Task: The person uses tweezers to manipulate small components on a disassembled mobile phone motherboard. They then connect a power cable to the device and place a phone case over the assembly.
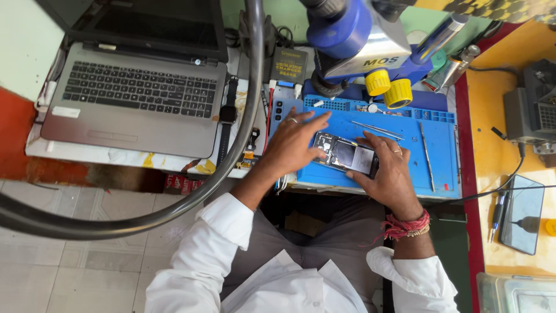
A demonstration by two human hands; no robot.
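At the centre of the frame, on a blue repair mat (pixel 440 145), an opened smartphone (pixel 346 155) lies with its back cover off and its circuit boards showing, caught between a person's two bare hands. The left hand (pixel 292 145) rests at the phone's left end, fingers spread and lying flat, the fingertips reaching over the phone's upper left corner rather than closing round it. The right hand (pixel 389 171) curls loosely over the phone's right end, thumb at the lower edge and fingers arched on the upper edge, steadying it without a full clasp. Metal tweezers (pixel 379 130) lie just above the phone; a slim metal pry tool (pixel 427 156) lies to the right, near the mat's right border. The phone sits close to the mat's near edge, with bare mat open to its right. A blue microscope (pixel 370 46) hangs over the mat's upper part. A grey laptop (pixel 136 98) fills the upper left, a black smartwatch (pixel 227 113) beside it.
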